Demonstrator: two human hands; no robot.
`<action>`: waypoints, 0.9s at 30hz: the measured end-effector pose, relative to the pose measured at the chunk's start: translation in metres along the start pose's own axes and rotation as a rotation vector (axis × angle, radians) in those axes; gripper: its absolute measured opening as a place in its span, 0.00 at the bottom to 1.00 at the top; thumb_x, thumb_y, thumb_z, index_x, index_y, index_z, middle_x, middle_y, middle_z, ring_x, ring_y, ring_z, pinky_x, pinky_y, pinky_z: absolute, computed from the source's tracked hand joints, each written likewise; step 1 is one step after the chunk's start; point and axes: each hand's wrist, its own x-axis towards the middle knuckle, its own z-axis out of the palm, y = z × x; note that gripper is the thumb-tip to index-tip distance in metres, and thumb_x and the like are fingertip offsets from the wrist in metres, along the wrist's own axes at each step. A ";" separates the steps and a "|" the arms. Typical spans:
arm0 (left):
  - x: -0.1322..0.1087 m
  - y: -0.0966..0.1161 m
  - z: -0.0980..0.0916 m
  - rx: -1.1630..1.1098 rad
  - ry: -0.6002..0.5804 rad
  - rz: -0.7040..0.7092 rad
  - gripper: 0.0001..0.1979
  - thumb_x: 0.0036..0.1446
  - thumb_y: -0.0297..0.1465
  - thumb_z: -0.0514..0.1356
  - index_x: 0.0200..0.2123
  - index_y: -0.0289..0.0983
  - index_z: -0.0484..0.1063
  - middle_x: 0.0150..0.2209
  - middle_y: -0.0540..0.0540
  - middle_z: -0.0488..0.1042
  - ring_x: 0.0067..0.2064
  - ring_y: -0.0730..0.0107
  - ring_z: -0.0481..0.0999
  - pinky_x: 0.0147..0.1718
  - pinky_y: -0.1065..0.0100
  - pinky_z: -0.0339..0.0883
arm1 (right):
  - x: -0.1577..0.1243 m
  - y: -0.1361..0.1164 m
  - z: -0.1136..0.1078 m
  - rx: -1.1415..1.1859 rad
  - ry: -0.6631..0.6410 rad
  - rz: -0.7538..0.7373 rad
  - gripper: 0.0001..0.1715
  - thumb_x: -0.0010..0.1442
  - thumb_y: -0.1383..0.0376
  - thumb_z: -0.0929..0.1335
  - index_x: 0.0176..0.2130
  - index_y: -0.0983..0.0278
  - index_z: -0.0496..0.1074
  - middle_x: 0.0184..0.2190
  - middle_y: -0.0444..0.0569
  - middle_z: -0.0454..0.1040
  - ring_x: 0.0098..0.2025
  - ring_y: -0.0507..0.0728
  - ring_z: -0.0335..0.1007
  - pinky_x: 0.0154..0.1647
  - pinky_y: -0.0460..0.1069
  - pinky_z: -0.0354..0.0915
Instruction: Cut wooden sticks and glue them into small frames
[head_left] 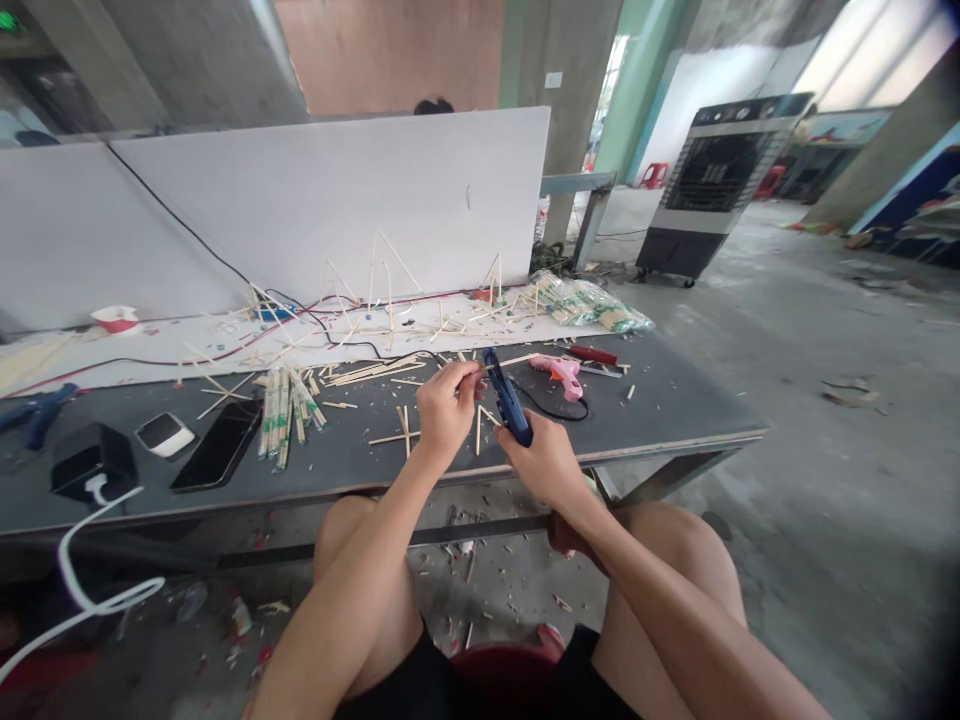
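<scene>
My left hand (450, 405) is closed, with a thin wooden stick (489, 367) pinched between thumb and fingertips. My right hand (546, 455) grips a blue hand tool that looks like pliers (510, 400), tilted with its head up and to the left. The stick meets the tool's head; whether the jaws bite into it is too small to tell. Below the hands, a few short sticks (405, 435) lie crossed on the dark tabletop (675, 400). A pink glue gun (559, 375) lies just right of the tool.
Bagged stick bundles (281, 410) lie to the left, beside a black phone (219, 445) and a black charger block (94, 460). Stick frames (390, 295) stand at the back before a white panel (337, 200). A red-handled tool (592, 355) lies right; an air cooler (716, 180) stands beyond.
</scene>
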 end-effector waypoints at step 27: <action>-0.003 0.004 0.000 -0.014 0.003 -0.118 0.11 0.65 0.36 0.58 0.35 0.37 0.77 0.27 0.46 0.79 0.27 0.68 0.80 0.27 0.70 0.73 | -0.004 0.002 -0.011 -0.029 0.005 0.044 0.13 0.60 0.55 0.66 0.31 0.62 0.71 0.24 0.46 0.73 0.26 0.55 0.65 0.28 0.47 0.54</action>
